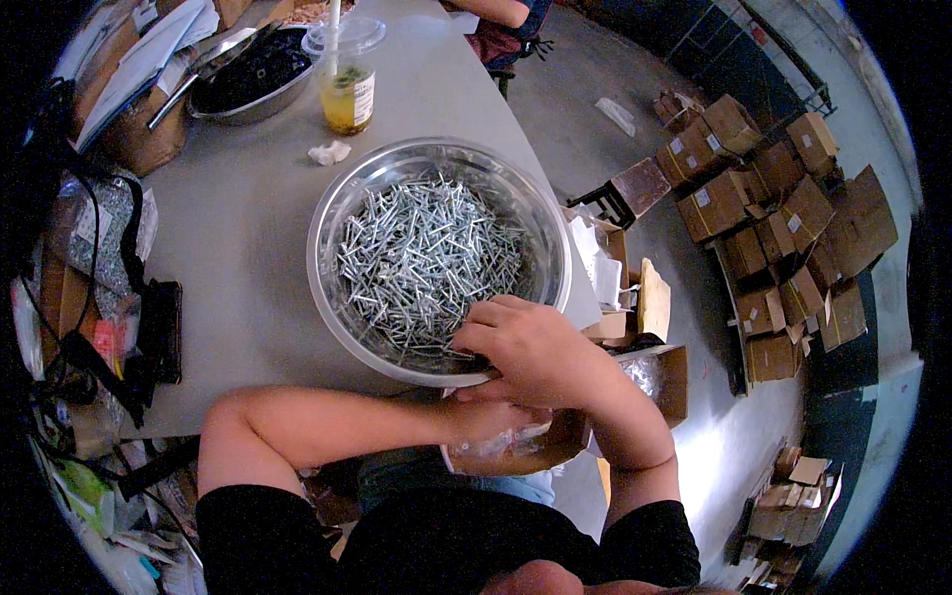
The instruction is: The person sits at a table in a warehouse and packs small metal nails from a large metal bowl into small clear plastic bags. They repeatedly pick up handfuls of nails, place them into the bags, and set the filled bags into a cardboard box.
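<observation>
A wide steel bowl (329,297) stands at the table's near right edge, heaped with silvery screws (426,258). My right hand (521,342) reaches over the bowl's near right rim, its fingers curled down into the screws. Below that rim, my left hand (486,421) is at an open cardboard box (550,451) in front of me. Clear plastic (511,439) shows in the box beside the left hand. The left fingers are mostly hidden beneath my right hand and wrist.
On the table (238,248) stand a drink cup (349,94), a crumpled tissue (329,153) and a basin of dark pieces (258,84). Boxes (659,382) sit right of the bowl. Stacked cartons (764,218) line the right wall. Another person's arm (496,10) shows at the far end.
</observation>
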`<state>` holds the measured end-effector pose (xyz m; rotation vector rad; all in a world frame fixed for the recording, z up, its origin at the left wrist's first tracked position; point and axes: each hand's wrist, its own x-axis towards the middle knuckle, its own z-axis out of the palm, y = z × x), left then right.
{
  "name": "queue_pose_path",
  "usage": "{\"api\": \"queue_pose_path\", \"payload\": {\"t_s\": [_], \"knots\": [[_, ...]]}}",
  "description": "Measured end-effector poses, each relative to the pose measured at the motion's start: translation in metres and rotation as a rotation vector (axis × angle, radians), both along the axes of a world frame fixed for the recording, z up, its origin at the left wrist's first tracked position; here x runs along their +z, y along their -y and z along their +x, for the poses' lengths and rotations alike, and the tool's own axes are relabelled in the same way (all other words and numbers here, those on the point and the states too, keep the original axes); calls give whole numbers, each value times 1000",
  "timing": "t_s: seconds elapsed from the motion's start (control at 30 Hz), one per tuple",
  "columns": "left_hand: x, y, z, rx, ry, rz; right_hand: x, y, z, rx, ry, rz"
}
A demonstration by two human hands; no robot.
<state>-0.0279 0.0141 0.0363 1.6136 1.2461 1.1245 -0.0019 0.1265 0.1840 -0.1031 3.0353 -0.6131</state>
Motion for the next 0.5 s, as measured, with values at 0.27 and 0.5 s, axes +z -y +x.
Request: {"api": "queue_pose_path", "payload": {"t_s": [0.27, 0.5], "knots": [[0, -3, -5, 20, -53, 26, 20, -21, 11, 62, 17, -274], [10, -6, -13, -25, 87, -160, 22, -24, 16, 115, -41, -336]]}}
